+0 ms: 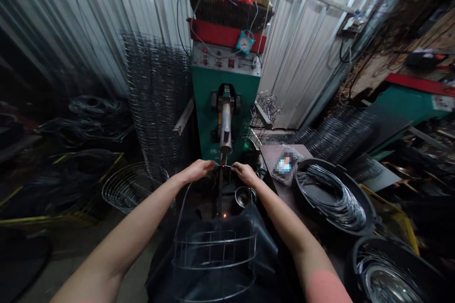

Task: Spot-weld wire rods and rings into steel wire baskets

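My left hand [201,170] and my right hand [245,173] are both closed, pinching a metal wire from either side of the machine's electrodes. A small orange glow shows on the wire between my fingers, under the upper electrode arm [225,128]. Below my hands a wire basket [213,268] hangs in front of a dark apron [163,272]. Its long side wire [182,213] rises toward my left hand; whether it joins the held wire is hard to see. Behind stands the green spot welder [202,90]. Another spark glows just above the apron.
Tall stacked wire racks [156,99] stand left of the machine, with round wire baskets [124,187] below. To the right, a black tub [369,218] holds looped wires, and a second tub [355,255] sits nearer. A metal bowl [244,196] lies beneath my right hand.
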The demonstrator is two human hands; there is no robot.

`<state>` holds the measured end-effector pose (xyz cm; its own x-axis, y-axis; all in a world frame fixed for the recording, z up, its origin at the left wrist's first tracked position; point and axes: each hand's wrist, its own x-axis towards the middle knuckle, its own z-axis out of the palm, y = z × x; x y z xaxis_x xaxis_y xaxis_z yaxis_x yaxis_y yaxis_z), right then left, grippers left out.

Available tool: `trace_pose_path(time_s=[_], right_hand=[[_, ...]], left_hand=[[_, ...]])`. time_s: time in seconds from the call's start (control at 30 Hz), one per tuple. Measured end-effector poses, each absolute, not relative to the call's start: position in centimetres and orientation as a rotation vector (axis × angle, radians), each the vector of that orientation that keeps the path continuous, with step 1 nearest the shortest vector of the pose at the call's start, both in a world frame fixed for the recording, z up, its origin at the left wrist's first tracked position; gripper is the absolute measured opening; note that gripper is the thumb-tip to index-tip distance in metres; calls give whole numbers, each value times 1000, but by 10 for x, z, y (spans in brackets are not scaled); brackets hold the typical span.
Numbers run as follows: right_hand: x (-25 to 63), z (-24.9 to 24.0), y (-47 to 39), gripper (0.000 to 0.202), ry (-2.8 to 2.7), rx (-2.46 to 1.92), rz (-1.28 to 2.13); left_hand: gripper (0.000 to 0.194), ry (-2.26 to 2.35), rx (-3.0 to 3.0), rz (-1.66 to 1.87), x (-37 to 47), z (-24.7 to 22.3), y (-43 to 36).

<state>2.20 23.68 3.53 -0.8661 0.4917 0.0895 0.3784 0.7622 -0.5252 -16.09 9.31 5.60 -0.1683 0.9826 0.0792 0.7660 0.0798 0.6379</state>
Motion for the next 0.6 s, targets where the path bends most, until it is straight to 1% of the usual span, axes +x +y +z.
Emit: trace_pose_path(time_s=[0.2, 0.3, 0.4, 0.47, 0.5, 0.57, 0.6], right_hand=[[51, 11, 231, 24, -2385, -716, 1171], [63, 1, 223, 23, -2331, -798, 1211], [69, -2, 219, 20, -2333, -839, 1205], [74, -2, 218, 17, -2321, -857, 1205], [78, -2, 218, 16, -2311, -857, 1210], [86, -4, 217, 14, -2277, -832, 1249], [91, -6, 216, 13, -2247, -817, 1289]], left_hand=[[38, 2030, 1713, 824, -158, 55, 93], [41, 2046, 1685, 812, -157, 60, 90], [54, 2041, 1590, 873, -156, 67, 69], [67, 2020, 1301, 1126, -152, 66, 37], [71, 2029, 1102, 1235, -148, 61, 16], [74, 2036, 687, 1319, -135, 42, -30], [74, 2045, 477, 1304, -125, 30, -53]])
